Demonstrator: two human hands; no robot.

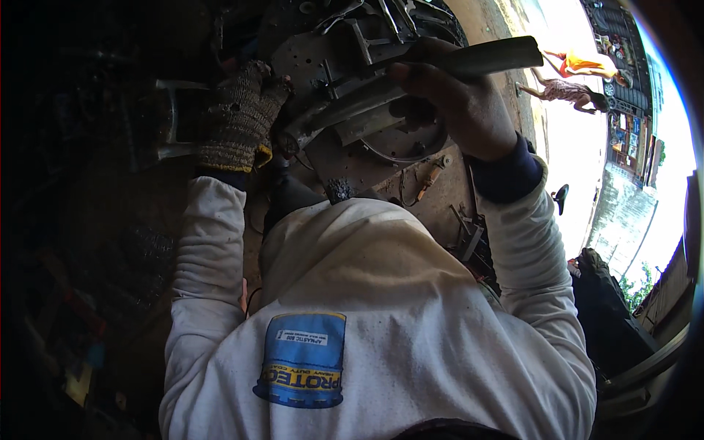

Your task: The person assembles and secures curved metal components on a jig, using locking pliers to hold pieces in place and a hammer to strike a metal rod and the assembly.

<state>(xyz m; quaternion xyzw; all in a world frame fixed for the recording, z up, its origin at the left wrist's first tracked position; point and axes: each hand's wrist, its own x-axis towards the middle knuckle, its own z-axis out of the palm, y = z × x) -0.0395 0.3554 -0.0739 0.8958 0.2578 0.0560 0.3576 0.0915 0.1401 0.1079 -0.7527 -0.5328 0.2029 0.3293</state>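
Observation:
My right hand [466,106], bare, is closed around a dark greenish-grey metal tube [506,57] that sticks out to the right past my fingers. Below it, a rounded metal pipe [345,110] lies slantwise over a dark, round metal work surface [293,62] with holes in it. My left hand [242,117] wears a dirty knitted glove with a yellow cuff edge. Its fingers look curled beside the pipe's near left end; what they hold is lost in shadow. An H-shaped metal piece [173,117] is just left of the glove.
Bent metal rods [389,18] lie at the far side of the work surface. A clamp-like tool with an orange-brown handle [433,180] lies on the right, near metal scraps [469,235]. Two people [579,81] are outside in bright light. Deep shadow covers the left.

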